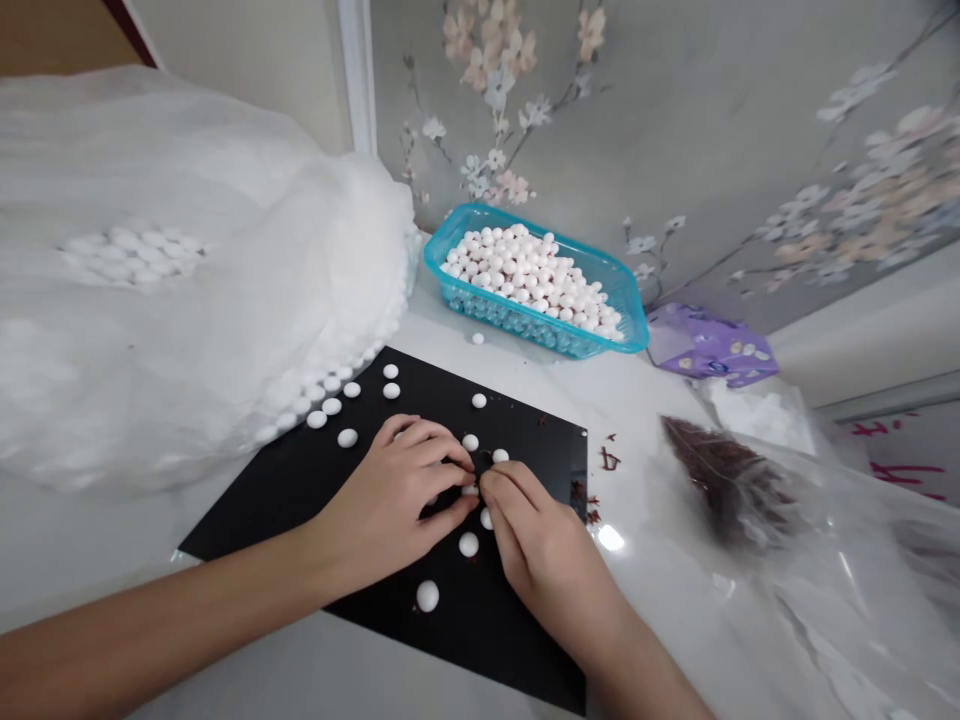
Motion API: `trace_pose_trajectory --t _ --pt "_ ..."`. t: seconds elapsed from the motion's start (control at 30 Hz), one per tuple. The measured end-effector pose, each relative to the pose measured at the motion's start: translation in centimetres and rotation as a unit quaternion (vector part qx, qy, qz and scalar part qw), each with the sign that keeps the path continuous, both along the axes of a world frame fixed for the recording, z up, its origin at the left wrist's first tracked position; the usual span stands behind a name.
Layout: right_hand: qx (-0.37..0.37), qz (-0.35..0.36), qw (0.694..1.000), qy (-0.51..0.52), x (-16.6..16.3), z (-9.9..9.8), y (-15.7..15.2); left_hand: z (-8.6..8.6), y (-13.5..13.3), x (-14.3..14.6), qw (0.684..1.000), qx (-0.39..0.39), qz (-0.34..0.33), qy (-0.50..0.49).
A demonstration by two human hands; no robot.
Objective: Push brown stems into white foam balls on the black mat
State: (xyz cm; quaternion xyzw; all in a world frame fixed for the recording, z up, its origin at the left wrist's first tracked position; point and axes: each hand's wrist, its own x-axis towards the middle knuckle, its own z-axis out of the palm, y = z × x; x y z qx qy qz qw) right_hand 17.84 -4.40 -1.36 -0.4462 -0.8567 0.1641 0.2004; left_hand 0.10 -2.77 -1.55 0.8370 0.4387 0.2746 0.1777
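On a black board [262, 510], my left hand [409, 490] is closed with its fingertips around a small white ball [469, 490]. Close against it, my right hand [536, 540] is pinched at that ball; whatever lies between its thumb and finger is too small and hidden to make out. Several loose white balls lie about both hands, among them one nearer me [427, 596] and one beyond the fingers [478, 401]. Small reddish-brown bits [592, 505] are scattered at the board's right edge.
A blue plastic basket [630, 300] full of white balls stands against the flowered wall. At the left bulges a large translucent bag [225, 220] of white balls. To the right are a purple packet [709, 345] and a clear bag holding dark brown bits [720, 480].
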Motion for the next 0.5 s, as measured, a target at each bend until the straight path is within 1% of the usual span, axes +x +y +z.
trace_pose_trajectory --t 0.1,0.33,0.5 --pt "-0.001 -0.008 1.0 0.011 0.05 -0.26 -0.07 0.0 -0.01 -0.02 1.0 -0.004 0.001 -0.004" --pt "-0.037 -0.041 0.991 0.124 -0.01 -0.86 -0.15 -0.02 -0.05 -0.02 1.0 -0.013 0.001 -0.004" --pt "-0.058 -0.039 0.987 0.148 0.11 -1.02 -0.15 -0.01 -0.02 -0.09 1.0 -0.018 -0.002 -0.001"
